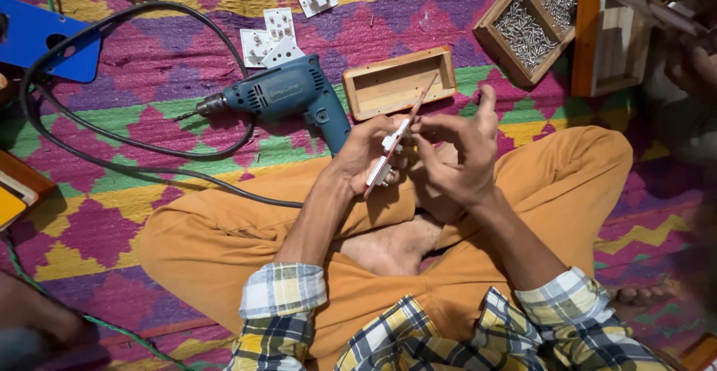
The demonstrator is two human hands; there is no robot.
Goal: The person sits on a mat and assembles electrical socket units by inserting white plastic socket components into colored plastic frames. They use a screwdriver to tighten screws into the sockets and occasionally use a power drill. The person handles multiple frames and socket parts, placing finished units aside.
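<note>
My left hand [364, 151] grips a thin flat panel [396, 141] edge-on, with white plastic switch or socket parts fixed to it, held above my crossed legs in orange trousers. Touching the panel's white parts from the right side are the pinched fingertips of my right hand [457, 154]. A shallow open wooden box [399, 81] lies on the mat just beyond the hands. To its left lies a blue electric drill [287, 93] on its side, bit pointing left.
A black cable [112, 139] loops across the patterned mat at left. White socket pieces [270, 36] lie beyond the drill. A wooden tray of screws [527, 27] sits top right, beside another wooden box [609, 39]. Another person's hand [691, 57] is at the right edge.
</note>
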